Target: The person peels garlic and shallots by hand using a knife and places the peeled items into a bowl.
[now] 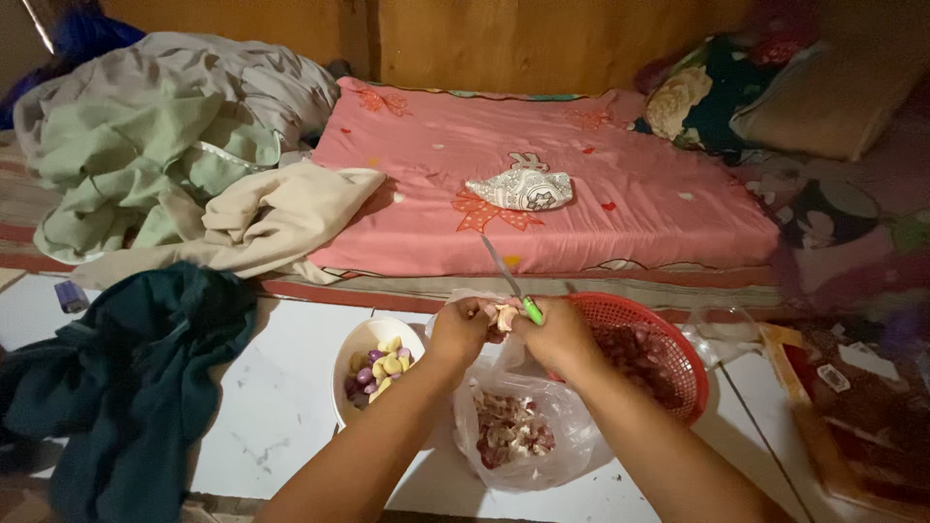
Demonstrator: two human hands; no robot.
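**Peeling a clove over the bag**

We hold a small pale clove [504,316] between both hands, above the open clear plastic bag [572,436] that catches the purple-and-white skins [511,433]. Our left hand [460,329] is closed, pinching the clove from its left side. Our right hand [560,334] is closed around the green handle of a small knife [511,283], whose thin blade points up and away from us, toward the pink mattress [542,174].

To do this step well, we judge that the blade should work in short strokes away from the left fingertips, with the thumb steadying the clove; the light here is dim, so slow cuts suit better than quick ones. Keeping both hands directly over the bag's mouth lets the skins drop inside and not onto the white floor [281,387].

The white bowl [360,341], just left of the bag, holds peeled yellow cloves and purple shallots [380,370]; it sits close enough for the left hand to reach. The red plastic basket [678,353], touching the bag on the right, holds reddish unpeeled pieces, too dark to name surely.
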